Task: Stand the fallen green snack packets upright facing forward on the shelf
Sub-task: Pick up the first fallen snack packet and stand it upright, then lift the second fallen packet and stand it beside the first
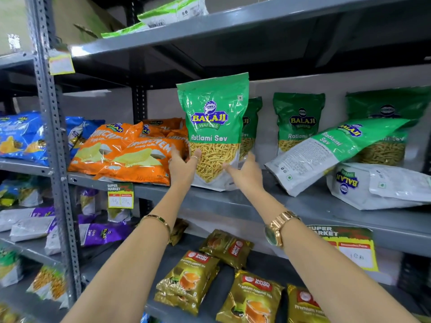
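Observation:
A green Ratlami Sev packet stands upright and faces forward at the front of the grey shelf. My left hand touches its lower left side with fingers apart. My right hand is at its lower right corner, fingers spread, slightly blurred. Another green packet stands right behind it. One more upright packet stands further right. A fallen packet leans diagonally with its back partly showing. Another lies flat at the right, back up. Behind them stands a green packet.
Orange crisp bags lie piled just left of the held packet. Blue bags fill the neighbouring rack. Gold tea packets lie on the shelf below. A steel upright divides the racks. Price tags hang from the shelf edges.

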The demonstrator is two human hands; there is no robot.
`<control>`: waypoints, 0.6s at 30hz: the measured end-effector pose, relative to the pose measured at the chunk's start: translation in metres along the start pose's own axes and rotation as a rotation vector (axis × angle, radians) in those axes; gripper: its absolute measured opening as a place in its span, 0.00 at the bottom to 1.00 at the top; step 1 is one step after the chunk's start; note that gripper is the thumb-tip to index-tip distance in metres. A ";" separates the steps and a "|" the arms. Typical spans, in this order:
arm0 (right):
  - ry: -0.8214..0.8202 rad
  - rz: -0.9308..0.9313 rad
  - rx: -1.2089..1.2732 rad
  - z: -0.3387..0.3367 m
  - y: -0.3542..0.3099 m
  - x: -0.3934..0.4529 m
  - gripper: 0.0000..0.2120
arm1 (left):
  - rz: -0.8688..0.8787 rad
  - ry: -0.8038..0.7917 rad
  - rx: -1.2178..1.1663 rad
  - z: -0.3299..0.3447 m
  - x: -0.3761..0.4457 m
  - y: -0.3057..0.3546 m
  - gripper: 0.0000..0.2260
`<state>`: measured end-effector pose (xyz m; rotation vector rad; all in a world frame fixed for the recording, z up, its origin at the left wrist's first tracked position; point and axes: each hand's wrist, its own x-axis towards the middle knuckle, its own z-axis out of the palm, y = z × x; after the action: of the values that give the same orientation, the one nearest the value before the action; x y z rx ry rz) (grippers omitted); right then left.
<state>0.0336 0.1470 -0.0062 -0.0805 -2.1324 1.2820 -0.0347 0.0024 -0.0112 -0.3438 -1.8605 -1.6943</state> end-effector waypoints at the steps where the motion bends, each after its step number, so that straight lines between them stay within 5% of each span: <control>1: 0.099 -0.071 -0.022 -0.006 0.000 -0.003 0.33 | 0.096 0.093 0.068 0.002 -0.008 0.007 0.35; 4: 0.293 -0.216 -0.003 -0.029 -0.003 -0.006 0.22 | 0.358 0.189 0.175 0.018 -0.028 0.035 0.32; 8: 0.448 -0.208 0.038 -0.070 -0.005 -0.001 0.19 | 0.518 0.119 0.176 0.048 -0.041 0.067 0.28; 18: 0.707 -0.186 -0.114 -0.169 0.029 0.011 0.23 | 0.481 -0.251 0.130 0.129 -0.074 0.086 0.33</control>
<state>0.1103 0.2971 0.0295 -0.3243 -1.5534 0.8501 0.0394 0.1551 0.0143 -0.9041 -1.8570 -1.2419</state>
